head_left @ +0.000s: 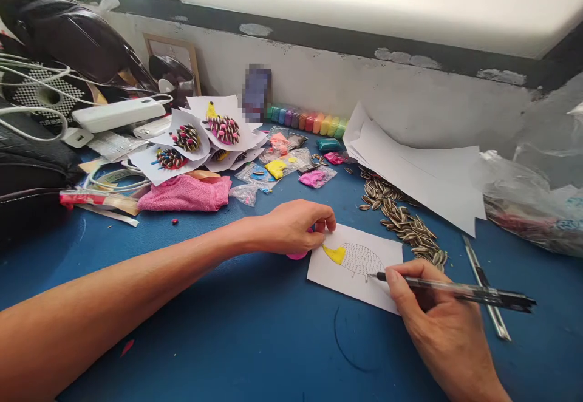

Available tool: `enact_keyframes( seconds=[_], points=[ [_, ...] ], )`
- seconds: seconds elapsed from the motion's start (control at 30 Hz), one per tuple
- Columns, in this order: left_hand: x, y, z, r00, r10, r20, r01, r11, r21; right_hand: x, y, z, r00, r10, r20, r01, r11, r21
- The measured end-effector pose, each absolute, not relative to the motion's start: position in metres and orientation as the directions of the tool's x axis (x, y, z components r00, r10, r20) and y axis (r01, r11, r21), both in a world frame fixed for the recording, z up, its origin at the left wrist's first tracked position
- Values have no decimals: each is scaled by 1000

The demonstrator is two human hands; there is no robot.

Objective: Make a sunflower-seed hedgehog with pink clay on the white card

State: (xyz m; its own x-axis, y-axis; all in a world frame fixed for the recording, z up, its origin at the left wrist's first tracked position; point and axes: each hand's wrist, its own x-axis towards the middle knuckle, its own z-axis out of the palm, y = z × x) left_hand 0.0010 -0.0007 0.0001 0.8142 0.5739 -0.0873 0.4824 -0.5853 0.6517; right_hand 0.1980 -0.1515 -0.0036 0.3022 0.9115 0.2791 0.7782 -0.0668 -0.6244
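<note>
A small white sheet of paper (355,297) lies on the blue table, bearing a line-drawn hedgehog (362,259) with dashes over its body and a yellow head. My left hand (300,226) rests with curled fingers at the sheet's upper left corner, pressing it down. Beneath that hand, a bit of something pink (297,256) peeks out, mostly hidden. Between thumb and fingers, my right hand (441,317) grips a black pen (469,291), its tip at the hedgehog's rear leg.
Sunflower seeds (405,223) lie in a pile behind the sheet, beside blank paper (423,171). A utility knife (487,289) is at the right. Bagged clay (277,168), a pink cloth (184,194) and seed-covered hedgehog cards (223,124) stand farther back, left of centre.
</note>
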Motion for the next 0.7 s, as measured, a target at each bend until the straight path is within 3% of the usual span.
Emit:
enact_keyframes(
  seconds=[0.7],
  points=[
    [-1, 0, 1, 813, 576, -88, 491, -597, 635, 198, -152, -1, 339, 901, 272, 775, -103, -623]
  ],
)
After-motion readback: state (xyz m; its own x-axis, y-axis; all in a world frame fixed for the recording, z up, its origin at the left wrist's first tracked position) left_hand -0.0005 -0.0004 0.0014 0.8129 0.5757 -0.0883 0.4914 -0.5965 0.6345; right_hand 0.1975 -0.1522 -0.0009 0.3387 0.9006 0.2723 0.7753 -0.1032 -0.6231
